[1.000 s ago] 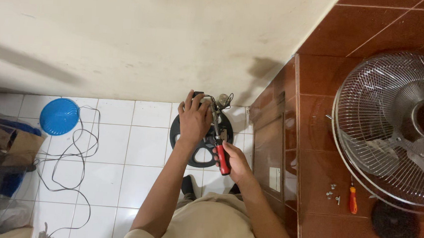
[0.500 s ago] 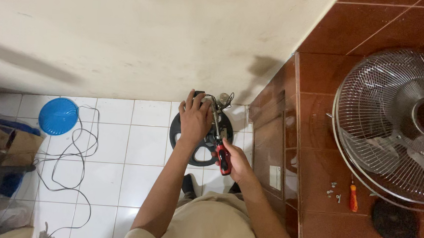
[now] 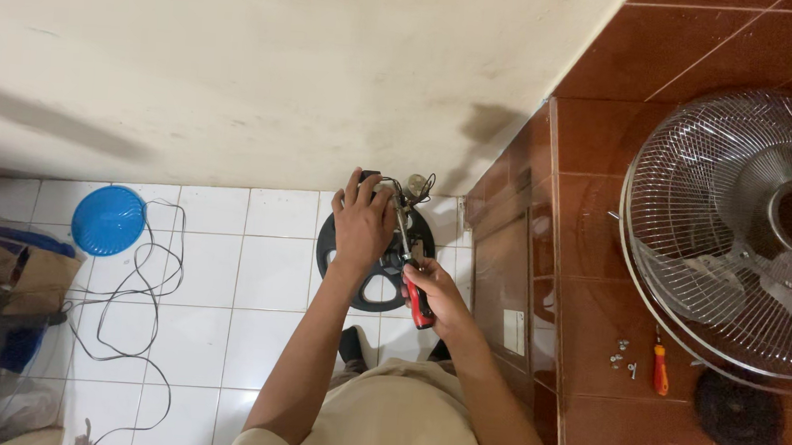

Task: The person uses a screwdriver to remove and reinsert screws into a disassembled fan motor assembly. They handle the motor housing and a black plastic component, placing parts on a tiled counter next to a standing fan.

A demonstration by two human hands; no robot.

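Observation:
My left hand (image 3: 363, 222) grips the top of a fan's motor unit (image 3: 396, 195), held upright over the round black fan base (image 3: 375, 286) on the white floor tiles. My right hand (image 3: 435, 295) holds a screwdriver with a red and black handle (image 3: 419, 306); its shaft points up into the motor unit just right of my left hand. Thin wires stick out at the top of the unit.
A wire fan guard (image 3: 739, 237) lies on the brown tiled ledge at the right, with a small orange screwdriver (image 3: 661, 369), several loose screws (image 3: 622, 354) and a black part (image 3: 737, 416) beside it. A blue bowl (image 3: 108, 219), a black cable (image 3: 135, 306) and bags (image 3: 2, 269) lie left.
Both hands stay on the motor unit; the right hand with the screwdriver has shifted only slightly.

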